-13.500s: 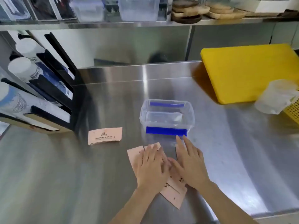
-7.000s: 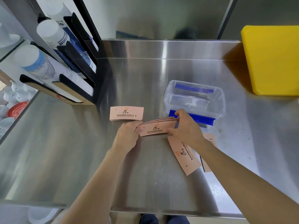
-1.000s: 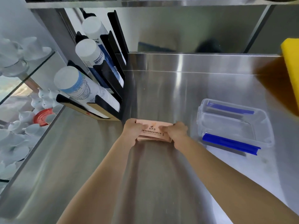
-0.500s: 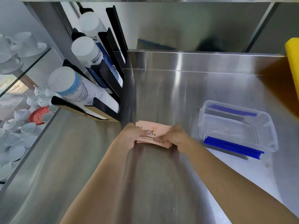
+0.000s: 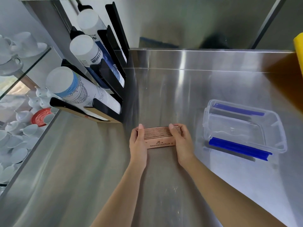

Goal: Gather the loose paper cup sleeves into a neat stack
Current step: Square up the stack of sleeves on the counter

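Note:
A stack of pink paper cup sleeves (image 5: 159, 138) stands on its long edge on the steel counter (image 5: 164, 185), its upper edges lined up and printed face toward me. My left hand (image 5: 138, 142) clasps the stack's left end, thumb on top. At the right end my right hand (image 5: 181, 141) grips it the same way. No loose sleeves show elsewhere on the counter.
A clear plastic box with blue clips (image 5: 242, 128) sits to the right of the stack. A black rack holding tubes of paper cups (image 5: 88, 89) stands to the left. A yellow board's corner (image 5: 299, 49) shows at far right. White cups (image 5: 14, 141) fill a lower shelf left.
The stack lay flat under both hands a second ago. It now stands on edge, squeezed between my hands, with its edges squared up.

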Available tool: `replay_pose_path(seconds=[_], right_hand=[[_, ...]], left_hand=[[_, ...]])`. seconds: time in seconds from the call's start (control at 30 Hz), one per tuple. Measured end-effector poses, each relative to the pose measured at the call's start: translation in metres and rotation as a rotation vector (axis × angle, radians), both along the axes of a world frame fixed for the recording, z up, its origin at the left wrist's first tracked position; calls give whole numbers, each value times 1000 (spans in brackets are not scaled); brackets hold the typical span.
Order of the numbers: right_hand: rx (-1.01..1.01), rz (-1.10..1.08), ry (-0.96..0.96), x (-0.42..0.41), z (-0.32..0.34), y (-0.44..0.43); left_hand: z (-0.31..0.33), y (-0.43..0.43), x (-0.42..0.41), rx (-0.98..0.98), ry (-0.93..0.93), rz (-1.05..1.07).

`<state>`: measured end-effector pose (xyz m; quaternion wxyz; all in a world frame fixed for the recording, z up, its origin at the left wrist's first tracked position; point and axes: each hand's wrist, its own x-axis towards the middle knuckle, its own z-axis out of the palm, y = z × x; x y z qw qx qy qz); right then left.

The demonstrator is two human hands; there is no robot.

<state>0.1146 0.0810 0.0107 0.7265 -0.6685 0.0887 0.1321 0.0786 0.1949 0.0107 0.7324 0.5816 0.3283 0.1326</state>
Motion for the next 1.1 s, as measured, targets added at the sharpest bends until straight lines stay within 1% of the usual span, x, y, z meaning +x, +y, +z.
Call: replay_pose_path(seconds=[0.07,0.17,0.23,0.33,0.47,0.5,0.57,0.63,0.67,0.73,0.8,0.9,1.03,1.1], right_hand=[[-68,-76,6,2,-1,5],[-42,-107,-17,7,2,7],[-42,-84,-46,5,3,2],[-123,-39,-78,-1,-3,-4],[-116,-64,-33,3,-1,0],[-107,-71,-26,4,0,0],[-96,-67,-29,5,0,-1],[-105,-52,-38,5,-1,-4],[-113,-42,-45,4,0,-5],[-137,-13,-59,4,0,-6],[-156,21,-59,4,0,-7],[-173,92,-63,4,1,-13],[-174,333,-76,3,0,-37],[-251,432,-99,4,0,-48]], left_hand=[[0,-6,2,53,-6,66],[4,-5,4,26,-37,44],[7,-3,2,40,-90,6],[4,-6,-4,117,-116,-56],[1,-3,0,32,-6,-60],[1,0,-1,6,21,-97],[1,5,-6,-33,18,-243],[-2,13,-14,31,42,-420],[-3,17,-15,96,79,-477],[-4,25,-17,296,172,-548],[-12,33,-19,476,208,-533],[-12,34,-26,550,187,-450],[-7,32,-28,663,176,-409],[-4,31,-28,684,184,-392]])
